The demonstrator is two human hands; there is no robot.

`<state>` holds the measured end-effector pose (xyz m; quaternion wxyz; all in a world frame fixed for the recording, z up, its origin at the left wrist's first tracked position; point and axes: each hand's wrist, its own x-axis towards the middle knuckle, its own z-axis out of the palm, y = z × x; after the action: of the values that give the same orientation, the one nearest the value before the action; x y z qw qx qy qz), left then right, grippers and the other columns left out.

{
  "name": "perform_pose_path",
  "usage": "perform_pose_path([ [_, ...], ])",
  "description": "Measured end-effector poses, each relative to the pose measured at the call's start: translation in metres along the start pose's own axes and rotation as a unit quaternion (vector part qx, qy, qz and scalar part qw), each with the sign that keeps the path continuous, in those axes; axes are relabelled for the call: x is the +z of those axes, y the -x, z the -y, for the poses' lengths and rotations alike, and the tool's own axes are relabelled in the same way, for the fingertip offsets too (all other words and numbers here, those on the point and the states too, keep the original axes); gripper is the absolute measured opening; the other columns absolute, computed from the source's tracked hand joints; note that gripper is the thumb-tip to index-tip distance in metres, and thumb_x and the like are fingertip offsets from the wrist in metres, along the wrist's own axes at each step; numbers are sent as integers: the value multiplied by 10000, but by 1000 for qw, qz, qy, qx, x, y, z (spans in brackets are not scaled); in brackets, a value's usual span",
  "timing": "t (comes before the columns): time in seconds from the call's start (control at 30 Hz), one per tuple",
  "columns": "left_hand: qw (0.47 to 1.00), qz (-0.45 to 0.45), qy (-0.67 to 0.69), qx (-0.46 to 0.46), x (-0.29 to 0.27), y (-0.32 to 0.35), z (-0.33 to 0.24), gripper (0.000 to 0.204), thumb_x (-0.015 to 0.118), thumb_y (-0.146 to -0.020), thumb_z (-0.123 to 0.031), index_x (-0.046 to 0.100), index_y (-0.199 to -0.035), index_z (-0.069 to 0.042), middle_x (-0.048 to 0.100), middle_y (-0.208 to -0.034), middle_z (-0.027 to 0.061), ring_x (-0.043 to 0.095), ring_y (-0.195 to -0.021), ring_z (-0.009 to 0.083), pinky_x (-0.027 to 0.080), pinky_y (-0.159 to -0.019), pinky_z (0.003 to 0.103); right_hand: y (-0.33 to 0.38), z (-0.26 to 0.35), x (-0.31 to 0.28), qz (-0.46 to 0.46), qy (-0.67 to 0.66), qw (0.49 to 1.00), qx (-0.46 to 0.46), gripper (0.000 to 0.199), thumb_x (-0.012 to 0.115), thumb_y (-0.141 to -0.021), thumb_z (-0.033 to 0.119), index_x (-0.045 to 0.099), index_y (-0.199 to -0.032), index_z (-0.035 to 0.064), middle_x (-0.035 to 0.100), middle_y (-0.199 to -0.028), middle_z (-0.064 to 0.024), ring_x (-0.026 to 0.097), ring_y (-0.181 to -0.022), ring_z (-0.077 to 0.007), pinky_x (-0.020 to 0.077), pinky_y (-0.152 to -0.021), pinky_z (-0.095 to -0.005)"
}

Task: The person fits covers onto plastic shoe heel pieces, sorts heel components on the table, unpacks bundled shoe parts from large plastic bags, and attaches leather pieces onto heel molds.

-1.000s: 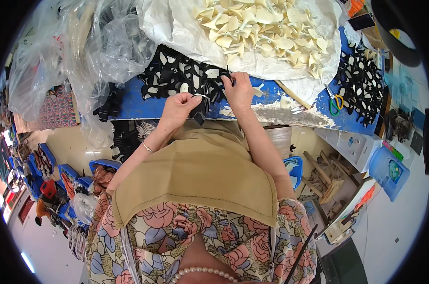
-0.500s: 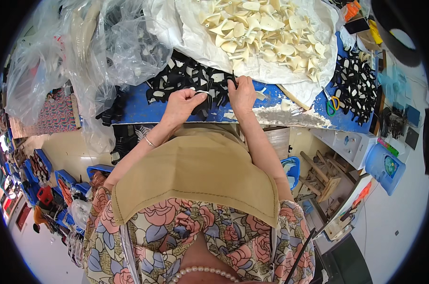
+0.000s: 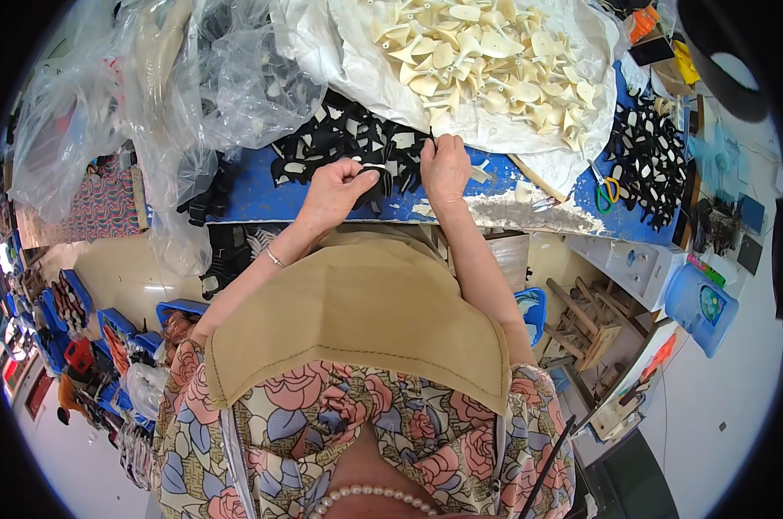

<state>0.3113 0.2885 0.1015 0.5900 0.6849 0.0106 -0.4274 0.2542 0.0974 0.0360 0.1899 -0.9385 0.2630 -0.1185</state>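
At 12 o'clock from the middle of the view, along the near edge of a chipped blue worktop (image 3: 262, 203), both bare hands are held over a pile of black-and-white pieces (image 3: 309, 143). At 11 o'clock, a black-and-white piece (image 3: 374, 166) is held by the left hand (image 3: 335, 189), its pale edge pinched between thumb and forefinger, at the near side of the pile. At 1 o'clock, the right hand (image 3: 446, 169) is placed at the pile's right end, its thumb and fingers drawn close beside a dark tip; whether anything is clamped between them cannot be told. A bracelet (image 3: 275, 258) is worn on the left wrist. Beyond the right hand, also toward 1 o'clock, cream curved parts (image 3: 495, 60) are heaped on a white sheet (image 3: 357, 52). At 10 o'clock, clear plastic bags (image 3: 158, 130) are bunched, reaching to the pile's edge. Between 2 and 3 o'clock, scissors (image 3: 607, 192) with green and orange handles are laid on the worktop, and just beyond them a second pile of black-and-white pieces (image 3: 649, 147) is spread. Toward 6 o'clock, a tan apron (image 3: 365, 298) is worn over a flowered garment (image 3: 287, 450). At 4 o'clock, a wooden frame (image 3: 586, 324) is seen below the worktop.
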Motion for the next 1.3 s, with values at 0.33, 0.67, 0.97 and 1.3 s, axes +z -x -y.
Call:
perform_pose_path([
  [0.33, 990, 47, 64, 113, 2, 22, -37, 116, 628, -826, -86, 561, -768, -12, 423, -766, -72, 349, -631, 13, 314, -545, 204, 3, -8, -31, 70, -211, 968, 118, 200, 622, -826, 131, 650, -955, -19, 652, -733, -129, 586, -636, -163, 463, -630, -268],
  [0.67, 976, 102, -10, 193, 2, 54, -95, 138, 581, -862, -69, 607, -927, 50, 465, -802, -16, 415, -673, 44, 357, -577, 204, 24, 96, -165, 63, -445, 892, 55, 226, 665, -779, 1, 598, -995, 6, 599, -895, -31, 568, -806, -85, 488, -705, -234],
  [0.97, 950, 139, -35, 276, 0, 67, -123, 209, 568, -898, -124, 615, -1016, 43, 467, -796, -2, 434, -722, 71, 376, -636, 214, 22, 100, -181, 74, -654, 740, 138, 152, 615, -841, -20, 595, -991, -27, 637, -872, -52, 575, -745, -54, 474, -681, -180],
  [1.3, 957, 135, -45, 252, 3, 74, -129, 238, 566, -904, -150, 630, -1055, 24, 560, -896, 30, 437, -936, 131, 318, -847, 279, 24, 99, -184, 59, -666, 732, 129, 161, 626, -819, -40, 596, -975, -22, 630, -860, -38, 562, -745, -50, 461, -684, -180],
])
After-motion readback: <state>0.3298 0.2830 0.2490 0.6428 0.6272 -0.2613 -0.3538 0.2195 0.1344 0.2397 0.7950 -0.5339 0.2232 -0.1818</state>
